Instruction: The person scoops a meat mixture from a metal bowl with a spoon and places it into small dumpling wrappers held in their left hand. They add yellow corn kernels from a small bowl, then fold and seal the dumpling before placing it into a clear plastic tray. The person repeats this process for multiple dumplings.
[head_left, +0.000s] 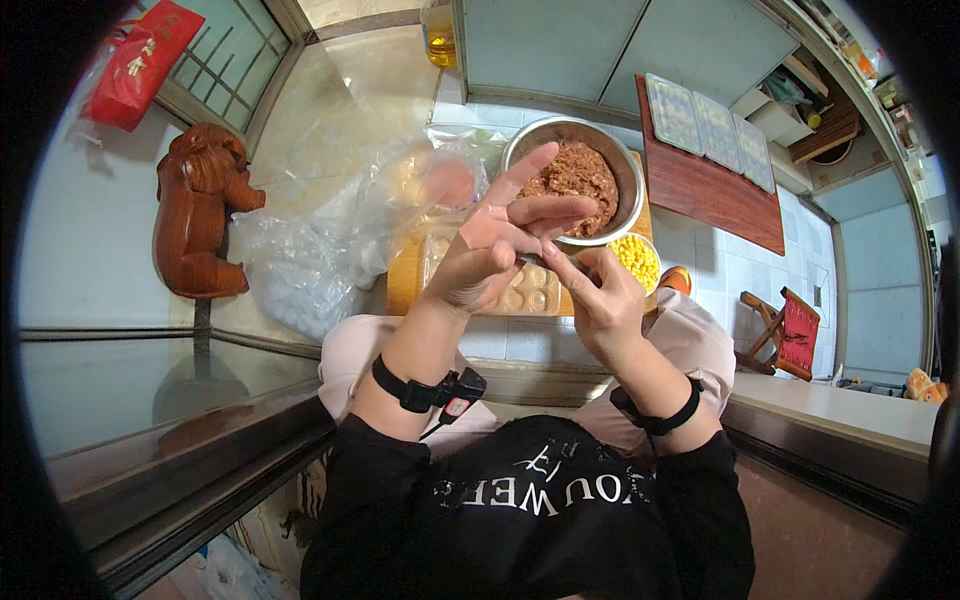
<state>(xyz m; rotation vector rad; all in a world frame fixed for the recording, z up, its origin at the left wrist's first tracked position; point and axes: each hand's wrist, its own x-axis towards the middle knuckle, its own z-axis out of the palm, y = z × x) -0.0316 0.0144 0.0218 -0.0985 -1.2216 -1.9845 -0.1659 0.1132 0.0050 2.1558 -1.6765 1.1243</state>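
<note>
My left hand (499, 236) is raised palm up with its fingers spread, above a clear plastic tray (551, 291) with round compartments. Against its lower fingers, my right hand (604, 289) pinches a small dark grey thing (574, 262), mostly hidden by the fingers. Beyond both hands is a steel bowl (637, 180) of minced meat (589, 176). A small white bowl of yellow corn kernels (636, 261) sits beside it, right of my right hand. The tray and bowls rest on a low wooden table (405, 281).
Clear plastic bags (300, 262) lie at the left, near a carved wooden figure (199, 214). Filled lidded trays (716, 131) stand on a reddish board (705, 191) at the back right. A folding stool (795, 334) is at the right. An oil bottle (441, 45) stands behind.
</note>
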